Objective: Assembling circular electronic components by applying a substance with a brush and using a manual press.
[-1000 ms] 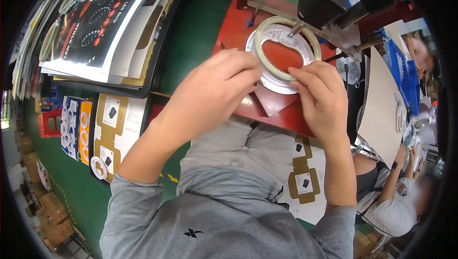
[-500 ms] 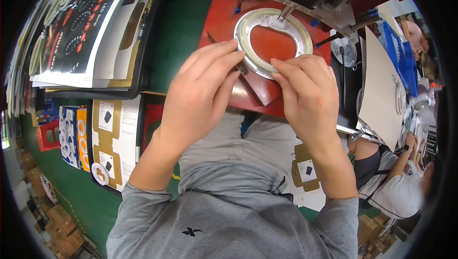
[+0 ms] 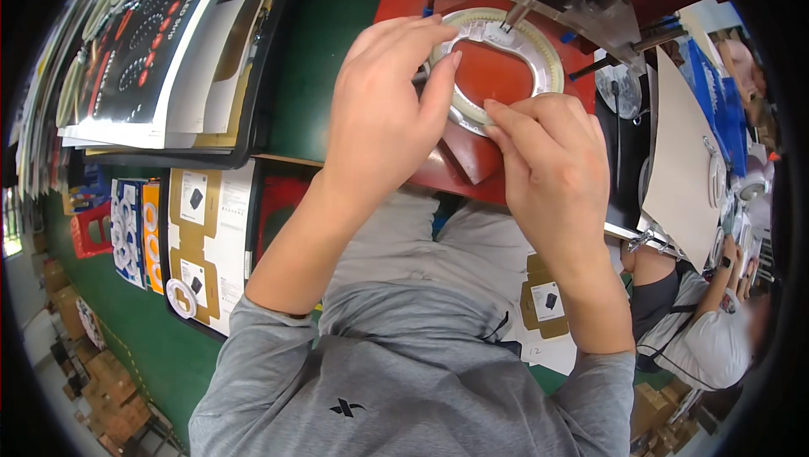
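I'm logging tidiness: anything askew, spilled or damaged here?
Nothing clearly stands out: I see no spill or breakage. The pale ring lies over the red base, with left hand and right hand at its rim.

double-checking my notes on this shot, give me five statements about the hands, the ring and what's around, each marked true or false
1. The right hand has its fingertips at the near edge of the ring. True.
2. The left hand is at the ring's right side. False: the left hand is at its left side.
3. The ring lies on a green base. False: the base under it is red.
4. A small ring is at the left, by brown-and-white sheets. True.
5. The person's sleeves are red. False: the sleeves are grey.
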{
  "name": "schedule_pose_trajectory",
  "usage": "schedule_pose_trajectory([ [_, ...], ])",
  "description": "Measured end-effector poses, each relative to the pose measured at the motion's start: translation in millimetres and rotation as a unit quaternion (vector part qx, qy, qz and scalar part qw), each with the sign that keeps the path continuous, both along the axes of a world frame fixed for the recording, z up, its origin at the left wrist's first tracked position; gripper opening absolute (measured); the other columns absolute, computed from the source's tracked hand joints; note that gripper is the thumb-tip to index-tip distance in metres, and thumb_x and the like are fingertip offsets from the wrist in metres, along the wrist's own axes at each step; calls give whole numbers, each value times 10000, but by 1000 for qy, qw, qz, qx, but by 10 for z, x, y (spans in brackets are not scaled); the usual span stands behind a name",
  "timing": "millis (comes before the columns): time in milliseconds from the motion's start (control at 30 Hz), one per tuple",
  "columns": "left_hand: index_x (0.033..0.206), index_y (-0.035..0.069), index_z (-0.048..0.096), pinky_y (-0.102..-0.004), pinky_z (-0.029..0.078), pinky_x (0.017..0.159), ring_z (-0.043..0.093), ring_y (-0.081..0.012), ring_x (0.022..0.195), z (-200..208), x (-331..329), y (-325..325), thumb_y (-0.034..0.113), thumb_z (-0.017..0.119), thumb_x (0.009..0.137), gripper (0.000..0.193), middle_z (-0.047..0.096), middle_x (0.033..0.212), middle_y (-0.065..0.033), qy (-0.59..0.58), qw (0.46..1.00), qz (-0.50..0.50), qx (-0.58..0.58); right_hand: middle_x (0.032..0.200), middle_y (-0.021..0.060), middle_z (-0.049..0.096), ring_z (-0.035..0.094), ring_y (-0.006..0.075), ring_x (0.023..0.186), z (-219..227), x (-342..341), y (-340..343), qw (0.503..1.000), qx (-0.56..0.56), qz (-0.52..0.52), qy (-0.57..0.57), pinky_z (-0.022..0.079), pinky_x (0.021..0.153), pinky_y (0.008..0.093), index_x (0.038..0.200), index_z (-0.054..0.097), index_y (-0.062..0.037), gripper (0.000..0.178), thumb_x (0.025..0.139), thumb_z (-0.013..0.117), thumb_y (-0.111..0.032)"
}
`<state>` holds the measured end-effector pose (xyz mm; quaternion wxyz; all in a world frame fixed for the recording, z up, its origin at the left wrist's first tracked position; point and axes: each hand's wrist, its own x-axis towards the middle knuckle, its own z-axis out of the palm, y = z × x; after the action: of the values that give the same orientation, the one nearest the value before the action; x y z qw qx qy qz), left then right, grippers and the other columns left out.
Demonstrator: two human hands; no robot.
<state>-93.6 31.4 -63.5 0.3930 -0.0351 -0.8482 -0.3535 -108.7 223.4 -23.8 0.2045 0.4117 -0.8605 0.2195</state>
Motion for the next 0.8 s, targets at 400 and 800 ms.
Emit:
schedule_pose_trajectory([
  [400,953,49,785,-403,599,785,755,-329,909,-51,-140,-13,8,701,867,128,779,947,-151,44,998,-22,50,1181,117,712,662,325,1075,-31,-156,78,1000,-11,1,27,503,895,409,1231,736,-45,317,925,778,-117],
  [800,939,31,764,-402,599,798,753,-338,894,-24,-165,0,3,718,851,103,778,946,-157,12,1000,-16,16,1566,259,523,492,400,1464,-205,-492,-52,991,27,-83,-98,385,1207,423,1493,527,63,547,1118,554,-335],
])
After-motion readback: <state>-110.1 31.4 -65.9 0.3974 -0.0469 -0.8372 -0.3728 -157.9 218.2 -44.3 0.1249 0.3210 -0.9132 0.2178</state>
